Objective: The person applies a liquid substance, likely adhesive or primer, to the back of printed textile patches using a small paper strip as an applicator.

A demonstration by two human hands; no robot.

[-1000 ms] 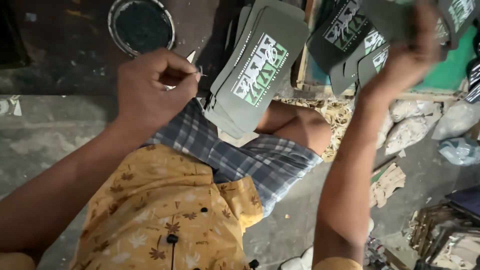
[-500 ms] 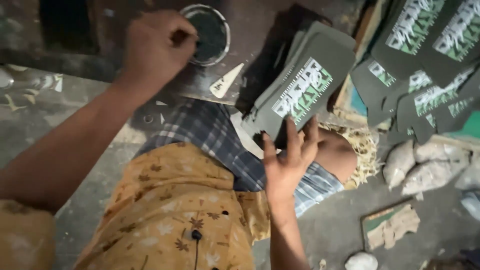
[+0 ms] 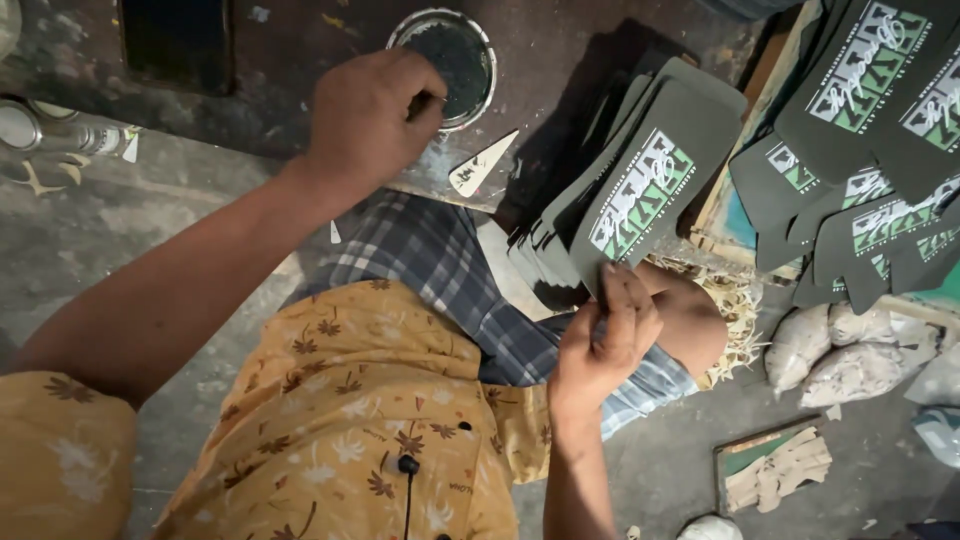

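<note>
Left hand (image 3: 375, 115): fingers curled tight together, knuckles right at the round tin (image 3: 450, 50) of dark stuff, far side
Right hand (image 3: 600, 340): pinching near end of top dark printed sheet (image 3: 650, 185) on my knee

A stained, dusty concrete floor (image 3: 150, 230) lies under dim light; a dark low worktable (image 3: 300, 60) stands on it.

Small printing workshop: stacked printed dark pieces (image 3: 640, 190), ink tin (image 3: 445, 60), stained floor (image 3: 120, 230).

Single head-worn view, straight down and close over the lap, floor and low dark board (image 3: 300, 120) ahead.
</note>
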